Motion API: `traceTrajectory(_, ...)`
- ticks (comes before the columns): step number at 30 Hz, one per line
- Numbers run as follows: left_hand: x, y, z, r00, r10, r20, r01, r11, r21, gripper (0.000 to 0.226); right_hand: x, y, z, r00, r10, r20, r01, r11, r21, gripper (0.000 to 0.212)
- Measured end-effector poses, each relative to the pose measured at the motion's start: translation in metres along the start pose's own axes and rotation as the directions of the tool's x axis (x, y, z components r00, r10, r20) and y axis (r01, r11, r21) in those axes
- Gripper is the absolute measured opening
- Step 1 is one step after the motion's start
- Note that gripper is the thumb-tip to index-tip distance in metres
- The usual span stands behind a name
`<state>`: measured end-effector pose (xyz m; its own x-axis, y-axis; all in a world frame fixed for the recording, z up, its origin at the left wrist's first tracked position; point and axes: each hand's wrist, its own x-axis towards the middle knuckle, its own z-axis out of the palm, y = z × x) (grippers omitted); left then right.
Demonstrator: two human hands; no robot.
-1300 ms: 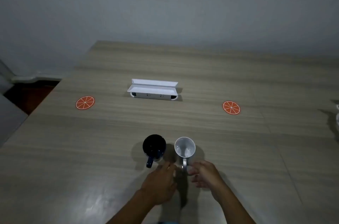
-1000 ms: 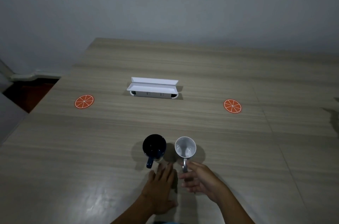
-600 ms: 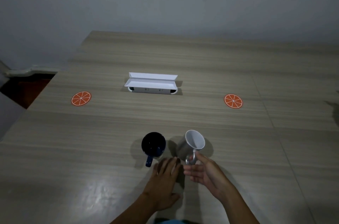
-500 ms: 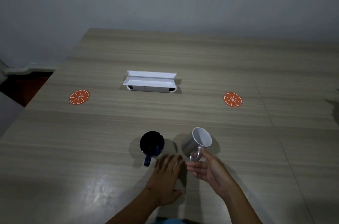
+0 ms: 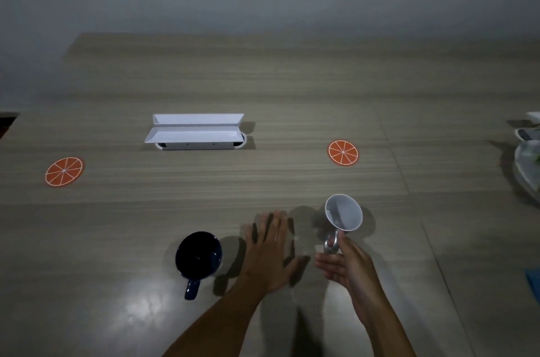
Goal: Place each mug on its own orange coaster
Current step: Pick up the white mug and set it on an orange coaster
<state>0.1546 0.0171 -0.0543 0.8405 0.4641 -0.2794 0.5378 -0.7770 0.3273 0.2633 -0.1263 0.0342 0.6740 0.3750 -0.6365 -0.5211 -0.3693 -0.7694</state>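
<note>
A: The right hand (image 5: 349, 264) holds the white mug (image 5: 343, 216) by its handle, fingers closed around it. The mug is in the air and tilted, between the body and the right coaster (image 5: 343, 152). This coaster is empty.

B: And the left hand (image 5: 270, 251)?

A: It is flat and open above the tabletop (image 5: 263, 88), holding nothing. The dark mug (image 5: 198, 258) stands just beside it, well apart from the left coaster (image 5: 64, 171).

B: What can go wrong?

A: I think the grip is only on the handle, so the tilted mug may swing and land on its edge, or land half off the coaster. Also the left hand may knock the dark mug, because it is so near.
</note>
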Motion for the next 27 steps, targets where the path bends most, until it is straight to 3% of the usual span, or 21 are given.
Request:
traceTrajectory(3,0.034,0.004,-0.015,0.995,-0.068,-0.079,0.065,0.997,-0.044,0.097,0.006,-0.008,-0.001,1.0,-0.013,-0.012,0.014,1.0,0.001,0.039)
traceTrajectory(8,0.073,0.01,0.002,0.971,-0.222,-0.093,0.219,0.975,-0.042,0.091,0.045,-0.024,-0.006,0.999,-0.014,-0.045,0.013,1.0,-0.019,0.036)
traceTrajectory(18,0.082,0.005,0.017,0.952,-0.255,-0.168,0.246,0.966,-0.076,0.091,0.113,-0.064,-0.019,0.974,-0.192,-0.116,0.192,0.981,-0.009,0.033)
traceTrajectory(27,0.084,0.007,0.018,0.954,-0.275,-0.116,0.265,0.96,-0.097,0.09,0.161,-0.092,-0.023,0.947,-0.275,-0.168,0.284,0.958,0.034,0.028)
